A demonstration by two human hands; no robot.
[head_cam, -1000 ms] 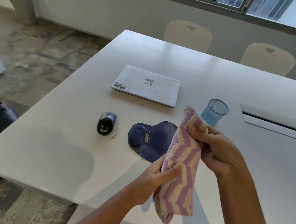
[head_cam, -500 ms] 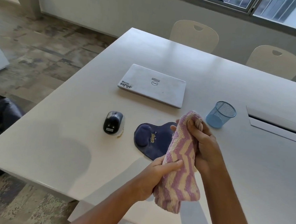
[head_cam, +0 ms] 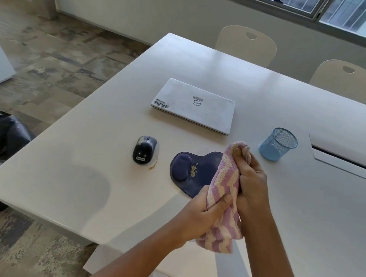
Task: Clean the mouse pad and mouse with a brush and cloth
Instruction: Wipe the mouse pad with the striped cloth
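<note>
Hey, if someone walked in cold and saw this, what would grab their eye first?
The pink and cream cloth, gripped by both hands near the table's front edge: the left hand low, the right hand higher. Behind it lies the dark blue mouse pad, partly hidden, with the black mouse to its left. Farther back sits a closed white laptop.

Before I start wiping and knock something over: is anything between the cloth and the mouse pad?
Nothing visible. Both hands hold the cloth just above the mouse pad's near right edge; the mouse sits apart to its left.
</note>
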